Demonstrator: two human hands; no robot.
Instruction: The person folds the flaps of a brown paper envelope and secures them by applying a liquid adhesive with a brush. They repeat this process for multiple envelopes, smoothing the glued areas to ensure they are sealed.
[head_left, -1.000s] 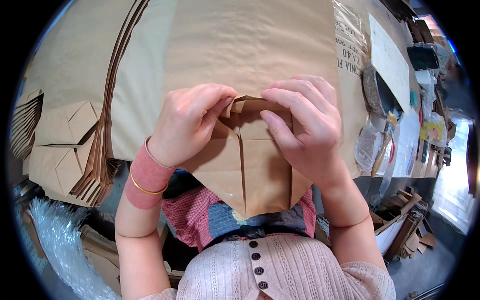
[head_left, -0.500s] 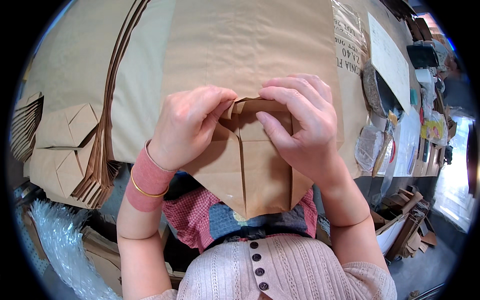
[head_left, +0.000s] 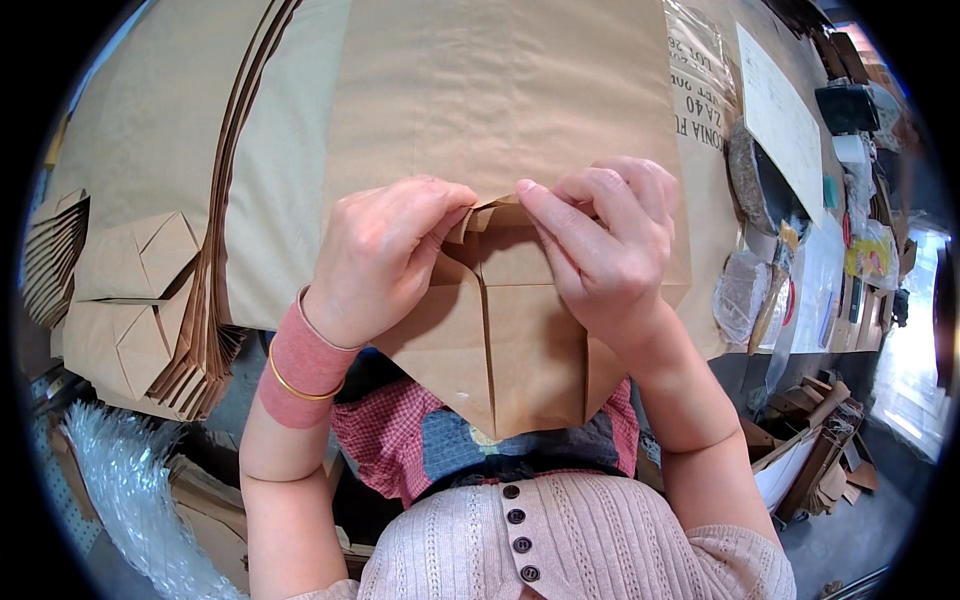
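A large brown paper bag (head_left: pixel 520 340) lies in front of me, its near end opened out into a folded, pointed flap that hangs over the table's edge toward my lap. My left hand (head_left: pixel 385 245) pinches the raised fold at the left with thumb and forefinger. With thumb and forefinger closed on the same upright paper edge, my right hand (head_left: pixel 610 240) is a little to the right. Between the two pinches a short stretch of the fold shows, standing up from the bag. A pink wristband and a thin gold bangle are on my left wrist.
Stacked brown paper bags (head_left: pixel 140 300) with folded ends lie at the left. To the right are a brush (head_left: pixel 775 285), a stone-like block (head_left: pixel 750 180), a white sheet (head_left: pixel 780 115) and plastic wrap. Clear plastic strands (head_left: pixel 140 500) hang low left; a bin of paper scraps (head_left: pixel 810 440) stands low right.
My right hand's fingers have drawn together from a spread pose into a pinch on the fold, the thumb moving up to the paper edge. The left hand keeps its pinch.
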